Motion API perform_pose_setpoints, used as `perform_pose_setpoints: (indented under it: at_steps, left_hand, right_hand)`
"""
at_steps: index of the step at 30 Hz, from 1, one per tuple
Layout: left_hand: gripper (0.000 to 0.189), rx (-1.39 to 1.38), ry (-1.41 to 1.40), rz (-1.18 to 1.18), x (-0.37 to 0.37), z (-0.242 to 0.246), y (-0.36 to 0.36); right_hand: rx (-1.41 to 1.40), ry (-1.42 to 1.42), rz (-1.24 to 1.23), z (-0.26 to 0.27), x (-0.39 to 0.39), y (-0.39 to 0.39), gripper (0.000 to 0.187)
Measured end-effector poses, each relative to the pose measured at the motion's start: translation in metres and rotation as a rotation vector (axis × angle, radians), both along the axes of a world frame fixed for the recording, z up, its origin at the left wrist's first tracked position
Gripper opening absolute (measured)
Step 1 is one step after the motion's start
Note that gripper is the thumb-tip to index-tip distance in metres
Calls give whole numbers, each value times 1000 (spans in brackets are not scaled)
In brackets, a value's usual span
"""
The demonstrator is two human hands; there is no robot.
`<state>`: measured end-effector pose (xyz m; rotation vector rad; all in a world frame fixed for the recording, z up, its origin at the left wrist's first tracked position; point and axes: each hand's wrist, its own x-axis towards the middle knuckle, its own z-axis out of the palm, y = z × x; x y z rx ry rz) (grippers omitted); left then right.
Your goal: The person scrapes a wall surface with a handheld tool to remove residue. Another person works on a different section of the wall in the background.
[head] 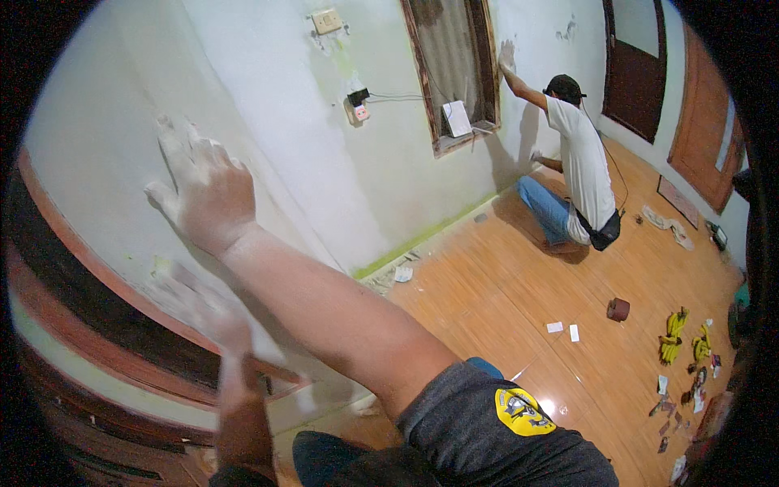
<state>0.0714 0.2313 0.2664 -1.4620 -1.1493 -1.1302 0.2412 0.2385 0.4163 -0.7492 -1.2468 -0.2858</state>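
Note:
My right hand (210,189) lies against the pale wall (274,152) at the upper left. Its palm faces the wall, its back is dusted white, and the thumb stands apart from the fingers. Nothing shows in it, though the underside is hidden. Lower down, my left hand (204,310) is blurred and also whitened, close to the same wall above a reddish-brown wooden frame (122,280). Whether anything is under its fingers cannot be told. A small yellow-green patch (161,266) shows on the wall by those fingertips.
A co-worker (581,158) squats by the far wall, one hand raised against it. A wall switch (327,22), a socket with a black plug (358,105) and a window frame (435,91) are nearby. A brown roll (618,309), yellow bundles (674,338) and scraps lie on the floor.

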Motion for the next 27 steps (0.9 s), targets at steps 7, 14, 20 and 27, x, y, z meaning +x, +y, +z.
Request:
perform_pose_setpoints:
  at_steps: [7, 14, 20, 27]
  left_hand:
    - [56, -205, -255, -143, -11, -72, 4]
    - [59, -185, -128, 43, -11, 71, 28]
    - [67, -185, -153, -70, 3, -73, -2]
    - [59, -98, 28, 106, -19, 8, 30]
  right_hand:
    - [-51, -28, -34, 3, 3, 10, 90]
    - [-56, 12, 34, 2, 7, 26, 90]
    - [-292, 88, 152, 4, 13, 23, 86]
    - [-384, 71, 112, 4, 14, 23, 82]
